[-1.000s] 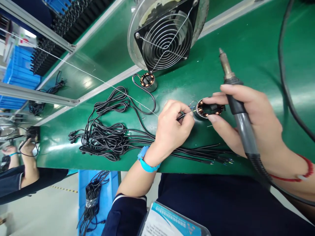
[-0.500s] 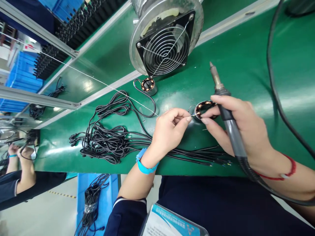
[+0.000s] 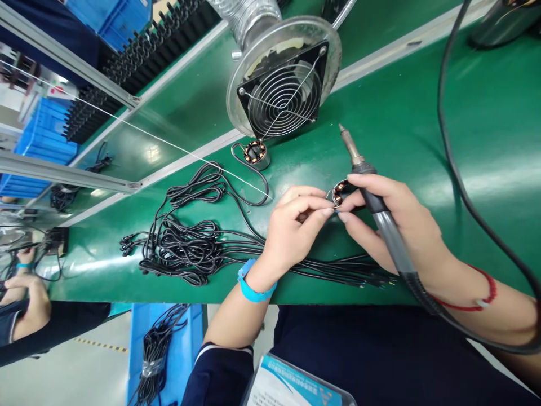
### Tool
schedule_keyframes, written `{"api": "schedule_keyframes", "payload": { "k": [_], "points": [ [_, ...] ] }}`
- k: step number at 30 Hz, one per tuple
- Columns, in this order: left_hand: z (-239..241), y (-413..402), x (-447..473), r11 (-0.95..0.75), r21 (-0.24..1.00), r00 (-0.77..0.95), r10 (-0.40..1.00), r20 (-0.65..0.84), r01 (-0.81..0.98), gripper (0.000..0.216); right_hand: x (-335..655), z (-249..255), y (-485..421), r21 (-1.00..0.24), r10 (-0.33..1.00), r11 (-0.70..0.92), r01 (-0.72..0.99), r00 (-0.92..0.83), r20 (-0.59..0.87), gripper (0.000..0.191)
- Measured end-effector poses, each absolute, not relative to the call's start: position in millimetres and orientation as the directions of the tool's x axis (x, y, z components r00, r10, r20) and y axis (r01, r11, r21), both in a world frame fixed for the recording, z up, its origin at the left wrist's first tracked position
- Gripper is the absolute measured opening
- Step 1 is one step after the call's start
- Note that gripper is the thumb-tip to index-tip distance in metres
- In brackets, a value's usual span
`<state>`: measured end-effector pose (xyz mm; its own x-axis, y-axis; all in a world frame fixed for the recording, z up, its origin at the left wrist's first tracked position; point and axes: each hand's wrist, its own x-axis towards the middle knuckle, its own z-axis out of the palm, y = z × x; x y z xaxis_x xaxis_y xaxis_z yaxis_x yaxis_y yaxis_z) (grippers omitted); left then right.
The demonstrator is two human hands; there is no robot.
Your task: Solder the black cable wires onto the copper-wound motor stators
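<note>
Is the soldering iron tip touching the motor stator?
No, the right hand holds the soldering iron with its tip pointing toward the fan, apart from the motor stator.

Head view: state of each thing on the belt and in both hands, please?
Left hand: pinching thin wire at the stator.
Right hand: gripping soldering iron, fingertips on stator.
Soldering iron: tip raised, off the stator.
Stator: on belt, between both hands.
Second stator: by fan, untouched.
Cables: loose tangled heap.
</note>
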<state>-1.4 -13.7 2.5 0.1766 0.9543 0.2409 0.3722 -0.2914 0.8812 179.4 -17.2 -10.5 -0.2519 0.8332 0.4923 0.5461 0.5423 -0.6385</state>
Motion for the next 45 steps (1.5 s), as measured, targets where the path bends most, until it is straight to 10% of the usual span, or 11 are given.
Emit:
{"api": "schedule_keyframes", "payload": {
  "k": [12,25,45],
  "points": [
    [-0.4,-14.5,0.3,-0.699,0.471,0.373,0.699,0.610,0.539,0.006,182.4,-6.1,-15.3,-0.764,0.858,0.512,0.393,-0.195,0.475,0.056],
    [-4.7,-9.8,2.4,-0.386,0.801,0.140,0.921,0.363,0.457,0.017,211.8,-11.0,-4.7,-0.585,0.729,0.680,0.442,-0.493,0.475,0.047],
    [-15.4,-10.7,16.7,-0.434,0.806,0.046,0.889,0.455,0.402,0.014,212.8,-0.8,-37.5,-0.645,0.801,0.532,0.549,-0.077,0.594,0.024]
  ]
}}
